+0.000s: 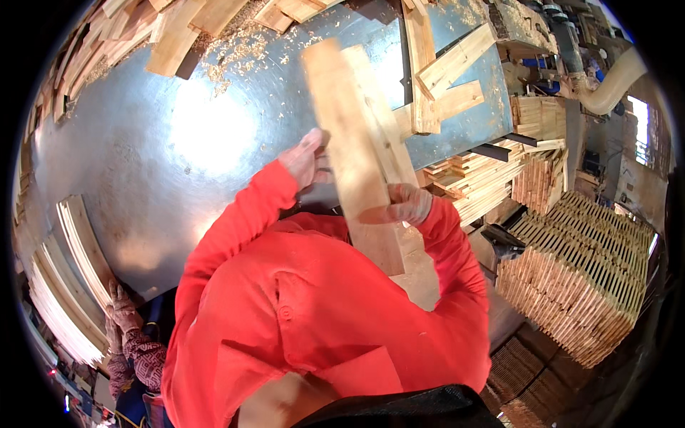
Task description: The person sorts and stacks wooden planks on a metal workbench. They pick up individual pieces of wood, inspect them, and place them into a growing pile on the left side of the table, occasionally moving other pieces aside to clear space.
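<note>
In front of my chest a pale wooden board (339, 128) stands at a slant, slightly blurred. A second board (379, 107) lies partly behind it, along its right side. My right hand (409, 205) is closed on the front board's right edge near its lower part; some of its fingers are smeared. On the other side, my left hand (307, 160) is open with fingers stretched, its tips at that board's left edge. Both of my sleeves are red.
A shiny metal table (135, 135) carries wood shavings (242, 53) and crossed boards (457, 60) at far right. Slatted wood stacks (578, 271) stand right. At lower left, another person's hands (123, 310) touch a stack of boards (84, 242). A pale hose (619, 82) bends at upper right.
</note>
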Action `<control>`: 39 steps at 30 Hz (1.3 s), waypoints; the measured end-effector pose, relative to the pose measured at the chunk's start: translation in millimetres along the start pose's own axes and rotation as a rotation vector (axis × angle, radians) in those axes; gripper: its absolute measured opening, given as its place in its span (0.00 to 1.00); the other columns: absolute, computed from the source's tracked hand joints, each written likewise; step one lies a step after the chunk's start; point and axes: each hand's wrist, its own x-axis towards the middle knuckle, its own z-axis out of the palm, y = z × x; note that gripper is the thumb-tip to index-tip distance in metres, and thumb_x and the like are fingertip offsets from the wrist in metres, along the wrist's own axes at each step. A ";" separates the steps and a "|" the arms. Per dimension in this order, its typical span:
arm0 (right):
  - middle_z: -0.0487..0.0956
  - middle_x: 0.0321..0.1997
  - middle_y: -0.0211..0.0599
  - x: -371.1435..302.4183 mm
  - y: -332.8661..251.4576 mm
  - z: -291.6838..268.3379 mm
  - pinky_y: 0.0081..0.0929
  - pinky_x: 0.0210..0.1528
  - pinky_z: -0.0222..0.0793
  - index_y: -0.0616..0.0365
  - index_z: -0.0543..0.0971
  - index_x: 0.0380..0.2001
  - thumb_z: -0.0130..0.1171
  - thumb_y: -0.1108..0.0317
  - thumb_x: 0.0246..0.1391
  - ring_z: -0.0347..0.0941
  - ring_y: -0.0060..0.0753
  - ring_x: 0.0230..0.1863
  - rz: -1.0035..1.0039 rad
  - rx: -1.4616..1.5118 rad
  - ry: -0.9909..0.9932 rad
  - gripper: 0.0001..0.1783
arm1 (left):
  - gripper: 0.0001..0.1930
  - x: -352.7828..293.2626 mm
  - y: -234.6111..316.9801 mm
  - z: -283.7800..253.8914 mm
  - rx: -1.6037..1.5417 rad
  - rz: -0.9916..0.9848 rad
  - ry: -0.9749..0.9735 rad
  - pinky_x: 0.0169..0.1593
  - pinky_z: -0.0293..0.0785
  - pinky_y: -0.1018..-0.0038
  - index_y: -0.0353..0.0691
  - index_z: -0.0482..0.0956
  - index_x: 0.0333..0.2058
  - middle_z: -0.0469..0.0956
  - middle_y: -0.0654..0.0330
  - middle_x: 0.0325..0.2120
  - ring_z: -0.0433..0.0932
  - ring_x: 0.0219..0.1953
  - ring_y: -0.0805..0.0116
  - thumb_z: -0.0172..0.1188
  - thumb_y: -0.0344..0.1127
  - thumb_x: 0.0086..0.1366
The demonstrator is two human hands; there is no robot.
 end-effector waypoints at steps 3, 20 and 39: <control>0.77 0.53 0.47 34.7 -1.0 -58.4 0.34 0.55 0.69 0.66 0.65 0.60 0.56 0.58 0.59 0.73 0.42 0.53 -0.220 -0.458 0.607 0.31 | 0.22 21.5 -16.4 23.7 -0.128 -0.001 0.332 0.52 0.74 0.63 0.36 0.71 0.52 0.77 0.56 0.44 0.76 0.47 0.64 0.63 0.32 0.60; 0.65 0.62 0.61 64.8 62.7 16.2 0.48 0.60 0.63 0.67 0.66 0.59 0.64 0.62 0.47 0.62 0.61 0.63 -0.718 -0.922 1.236 0.37 | 0.22 6.2 9.8 19.0 -0.240 0.182 0.451 0.49 0.74 0.67 0.37 0.76 0.46 0.78 0.57 0.40 0.77 0.42 0.63 0.66 0.44 0.58; 0.56 0.71 0.45 126.2 5.8 50.3 0.41 0.69 0.51 0.52 0.57 0.66 0.45 0.39 0.56 0.56 0.50 0.68 -0.608 -1.391 0.534 0.41 | 0.26 -36.2 -18.7 -44.0 -0.409 0.281 0.675 0.60 0.66 0.55 0.38 0.70 0.55 0.75 0.57 0.52 0.72 0.54 0.55 0.59 0.48 0.64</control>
